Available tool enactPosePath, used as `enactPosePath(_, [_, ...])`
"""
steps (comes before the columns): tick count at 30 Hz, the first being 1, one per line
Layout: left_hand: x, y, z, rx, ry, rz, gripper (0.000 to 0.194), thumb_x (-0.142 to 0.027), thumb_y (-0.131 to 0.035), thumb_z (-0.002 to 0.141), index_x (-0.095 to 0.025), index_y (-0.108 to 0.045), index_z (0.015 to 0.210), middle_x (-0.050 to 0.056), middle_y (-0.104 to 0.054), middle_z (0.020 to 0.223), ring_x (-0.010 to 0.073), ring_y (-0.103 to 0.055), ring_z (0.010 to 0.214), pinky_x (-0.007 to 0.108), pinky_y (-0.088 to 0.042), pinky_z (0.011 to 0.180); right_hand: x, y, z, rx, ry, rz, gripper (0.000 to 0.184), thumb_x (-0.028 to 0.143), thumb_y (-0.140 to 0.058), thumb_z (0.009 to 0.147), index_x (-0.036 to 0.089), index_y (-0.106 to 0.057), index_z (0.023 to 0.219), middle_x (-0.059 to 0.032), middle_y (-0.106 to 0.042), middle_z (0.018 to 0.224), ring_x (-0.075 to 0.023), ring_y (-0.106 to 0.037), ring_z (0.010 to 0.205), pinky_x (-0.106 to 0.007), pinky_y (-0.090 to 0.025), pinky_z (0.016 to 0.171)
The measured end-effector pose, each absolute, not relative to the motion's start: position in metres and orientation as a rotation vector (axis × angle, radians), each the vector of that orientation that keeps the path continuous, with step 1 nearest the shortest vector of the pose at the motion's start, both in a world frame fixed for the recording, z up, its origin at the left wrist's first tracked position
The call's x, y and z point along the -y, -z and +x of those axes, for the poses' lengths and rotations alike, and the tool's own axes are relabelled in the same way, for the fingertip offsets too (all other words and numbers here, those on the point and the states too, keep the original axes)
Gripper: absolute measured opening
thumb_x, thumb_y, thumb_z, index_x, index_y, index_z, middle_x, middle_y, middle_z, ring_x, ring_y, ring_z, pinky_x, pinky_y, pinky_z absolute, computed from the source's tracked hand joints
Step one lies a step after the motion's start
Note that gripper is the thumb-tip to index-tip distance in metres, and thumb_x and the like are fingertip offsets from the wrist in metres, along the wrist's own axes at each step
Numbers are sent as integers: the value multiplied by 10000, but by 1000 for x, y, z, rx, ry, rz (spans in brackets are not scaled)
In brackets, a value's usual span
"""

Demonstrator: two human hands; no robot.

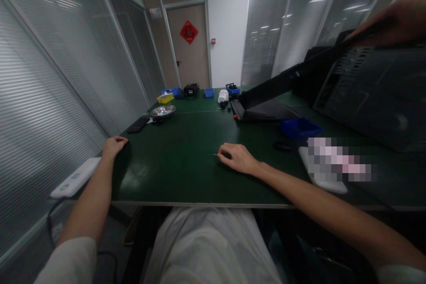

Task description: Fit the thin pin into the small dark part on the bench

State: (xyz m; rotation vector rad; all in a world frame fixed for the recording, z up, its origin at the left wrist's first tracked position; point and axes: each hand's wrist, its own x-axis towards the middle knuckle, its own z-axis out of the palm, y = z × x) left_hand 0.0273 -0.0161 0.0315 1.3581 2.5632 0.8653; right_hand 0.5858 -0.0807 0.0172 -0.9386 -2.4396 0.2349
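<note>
My right hand (238,158) rests on the green tabletop (179,164), thumb and fingers curled into a pinch. A thin, pale, pin-like tip (215,155) sticks out to the left of these fingers; the rest of it is hidden. At the table's left edge lies my left hand (115,144), its fingers drawn together; whatever they may hold cannot be made out. A dark phone (138,125) lies just beyond the left hand, and a white power strip or box (76,178) is beside that forearm.
Another person's hand (396,24) grips a tilted black panel (293,73) at the right, near a large grey box (376,97). A blue tray (301,128) and a white slab (322,177) lie below. Farther back stand a metal bowl (163,111) and a yellow tray (165,98).
</note>
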Motion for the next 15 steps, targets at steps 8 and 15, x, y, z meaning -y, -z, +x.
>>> enactPosePath(8, [22, -35, 30, -2537, -908, 1345, 238, -233, -793, 830, -81, -769, 1012, -49, -600, 587, 117, -509, 665, 171, -290, 650, 82, -19, 586, 2448, -252, -945, 189, 334, -534, 1001, 201, -665, 974, -17, -655, 916, -137, -584, 759, -254, -389, 680])
enactPosePath(15, [22, -27, 33, -2492, -1037, 1449, 215, -201, -787, 832, -61, -766, 994, -50, -604, 546, 108, -518, 602, 184, -332, 607, 80, -15, 585, 2445, -246, -938, 184, 330, -539, 997, 202, -670, 978, -19, -656, 912, -139, -586, 769, -253, -387, 693])
